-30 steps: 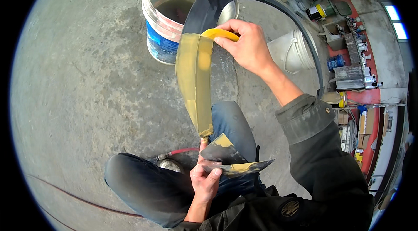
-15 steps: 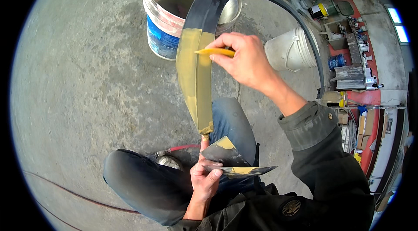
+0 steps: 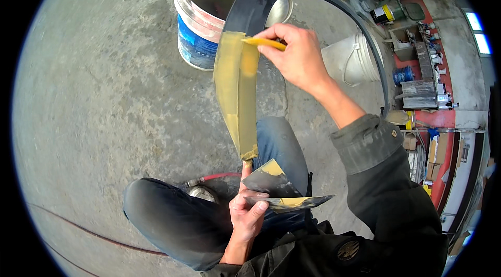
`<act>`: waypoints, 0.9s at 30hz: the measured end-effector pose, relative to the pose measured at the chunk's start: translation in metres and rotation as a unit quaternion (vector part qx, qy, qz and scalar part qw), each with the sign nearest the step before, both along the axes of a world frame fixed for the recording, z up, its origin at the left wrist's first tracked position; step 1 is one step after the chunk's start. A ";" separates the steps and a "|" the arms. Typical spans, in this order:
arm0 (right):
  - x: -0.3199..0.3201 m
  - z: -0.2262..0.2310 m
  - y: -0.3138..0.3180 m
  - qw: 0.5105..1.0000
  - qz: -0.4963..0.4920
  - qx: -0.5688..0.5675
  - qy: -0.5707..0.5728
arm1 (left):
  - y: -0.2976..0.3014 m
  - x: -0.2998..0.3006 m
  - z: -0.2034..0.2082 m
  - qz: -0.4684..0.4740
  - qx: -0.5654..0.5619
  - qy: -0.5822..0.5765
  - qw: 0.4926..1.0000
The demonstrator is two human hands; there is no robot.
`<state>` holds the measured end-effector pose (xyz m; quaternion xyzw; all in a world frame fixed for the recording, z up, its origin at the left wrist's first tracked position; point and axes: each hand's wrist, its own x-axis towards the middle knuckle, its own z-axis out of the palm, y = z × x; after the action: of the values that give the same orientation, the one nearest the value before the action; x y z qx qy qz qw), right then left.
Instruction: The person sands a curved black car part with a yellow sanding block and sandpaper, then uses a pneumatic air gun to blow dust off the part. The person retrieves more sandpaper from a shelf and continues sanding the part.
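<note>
A dark curved trim panel (image 3: 250, 8) arches over from the upper middle to the right. Yellowish putty (image 3: 228, 76) coats its broad near end, with a brighter orange-yellow patch on the right strip. My right hand (image 3: 300, 60) pinches a yellow putty spreader (image 3: 269, 43), its edge against the top of the coated part. Below, my left hand (image 3: 247, 217) is closed on two dark putty plates (image 3: 269, 185) smeared with yellow. One finger of that hand stretches up to the panel's lower tip.
A large bucket (image 3: 195, 42) with a blue label stands behind the panel, and a white bucket (image 3: 347, 60) stands to its right. My bent legs (image 3: 177, 222) are below. A red hose (image 3: 219, 176) lies on the concrete floor (image 3: 130, 94). Cluttered shelves (image 3: 425, 68) line the right.
My right hand has slid the spreader up the right strip of the panel. A brighter putty patch now shows beneath it. My left hand stays nearly still with the plates.
</note>
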<state>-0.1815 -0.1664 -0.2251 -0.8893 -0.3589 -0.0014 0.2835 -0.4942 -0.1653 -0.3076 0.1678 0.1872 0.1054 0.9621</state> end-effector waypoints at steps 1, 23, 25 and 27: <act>-0.004 0.002 -0.001 1.000 0.000 -0.004 0.018 | 0.001 0.000 0.001 0.000 0.001 0.003 1.000; -0.045 0.018 -0.003 0.996 0.034 -0.062 0.045 | 0.006 0.000 0.001 -0.016 -0.019 -0.005 1.000; -0.054 0.015 -0.007 0.997 0.039 -0.043 0.042 | 0.006 0.001 0.001 -0.012 -0.019 -0.012 1.000; -0.064 0.015 -0.008 0.998 0.044 -0.027 0.038 | 0.007 0.001 0.001 -0.007 -0.017 -0.021 1.000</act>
<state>-0.2451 -0.1748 -0.2099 -0.8795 -0.3866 0.0541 0.2724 -0.4927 -0.1587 -0.3071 0.1506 0.1679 0.0985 0.9692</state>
